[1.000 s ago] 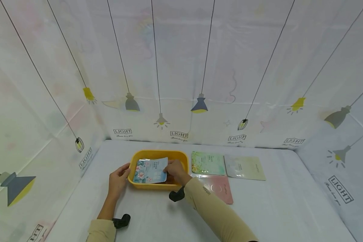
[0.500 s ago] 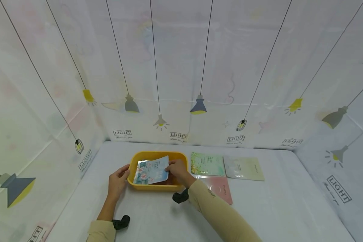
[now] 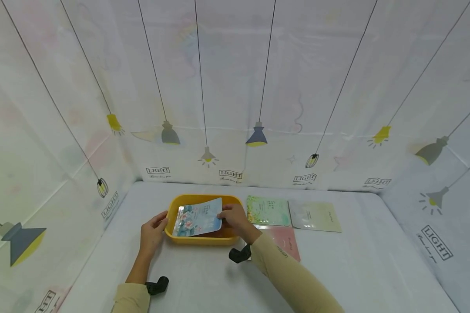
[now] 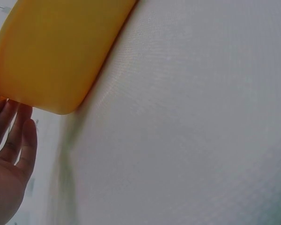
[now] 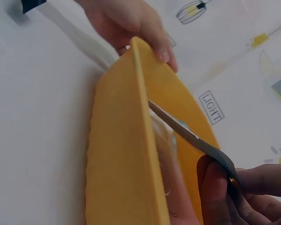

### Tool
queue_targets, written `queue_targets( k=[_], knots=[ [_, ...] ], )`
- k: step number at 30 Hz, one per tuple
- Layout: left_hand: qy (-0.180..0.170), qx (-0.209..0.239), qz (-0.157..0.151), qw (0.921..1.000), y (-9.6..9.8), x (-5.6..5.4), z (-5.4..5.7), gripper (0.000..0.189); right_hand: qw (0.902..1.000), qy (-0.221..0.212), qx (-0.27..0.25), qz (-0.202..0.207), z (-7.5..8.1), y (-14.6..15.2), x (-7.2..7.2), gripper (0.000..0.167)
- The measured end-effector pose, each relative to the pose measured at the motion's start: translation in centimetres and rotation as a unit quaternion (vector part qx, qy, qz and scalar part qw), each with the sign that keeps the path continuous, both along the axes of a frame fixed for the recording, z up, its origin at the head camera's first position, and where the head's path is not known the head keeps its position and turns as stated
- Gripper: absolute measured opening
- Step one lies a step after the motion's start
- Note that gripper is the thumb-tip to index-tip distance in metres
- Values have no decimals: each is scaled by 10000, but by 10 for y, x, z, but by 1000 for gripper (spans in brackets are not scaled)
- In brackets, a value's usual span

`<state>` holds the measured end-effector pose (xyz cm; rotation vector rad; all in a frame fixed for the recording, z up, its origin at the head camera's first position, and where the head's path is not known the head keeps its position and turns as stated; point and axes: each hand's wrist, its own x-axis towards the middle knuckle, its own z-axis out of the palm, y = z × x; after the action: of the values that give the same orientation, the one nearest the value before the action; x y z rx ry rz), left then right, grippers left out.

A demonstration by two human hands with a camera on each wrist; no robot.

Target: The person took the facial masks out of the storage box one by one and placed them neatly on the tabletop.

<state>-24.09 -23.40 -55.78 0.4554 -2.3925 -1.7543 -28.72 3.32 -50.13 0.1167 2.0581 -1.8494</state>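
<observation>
In the head view my right hand [image 3: 236, 219] pinches the right edge of a blue floral sheet mask packet [image 3: 199, 217] over the yellow tray [image 3: 203, 241]. The packet slants, its right side raised and its left end within the tray. In the right wrist view the packet [image 5: 182, 129] appears edge-on, between thumb and fingers. Other packets lie beneath it in the tray, a pinkish packet [image 5: 180, 201] among them, mostly covered. My left hand [image 3: 152, 232] holds the tray's left end by the rim; the left wrist view shows its fingertips against the tray wall [image 4: 56, 56].
Right of the tray, a green packet [image 3: 268, 211] and a beige packet [image 3: 317, 216] lie side by side on the white table [image 3: 356, 269]. A pink packet [image 3: 283, 241] lies in front, partly behind the right forearm. A lamp-printed curtain [image 3: 235, 87] hangs at the back.
My right hand has moved a little right and up, drawing the blue packet rightward and lifting its right side. The left hand stays at the tray's end.
</observation>
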Motion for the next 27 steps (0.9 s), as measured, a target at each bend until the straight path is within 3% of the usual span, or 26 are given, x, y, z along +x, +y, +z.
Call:
queue_targets(
  k=[7,17,27],
  knots=[
    [42,-24,18,10000,0,0,-2,36,10000,-1,4,11,3,19,2,35],
    [216,-30,7,9998,0,0,-2,36,9991,-95,-372,-162,12,35,6,39],
    [213,35,29,9998,0,0,-1,36,9985,-77,-436,-319,4,52,6,40]
  ],
)
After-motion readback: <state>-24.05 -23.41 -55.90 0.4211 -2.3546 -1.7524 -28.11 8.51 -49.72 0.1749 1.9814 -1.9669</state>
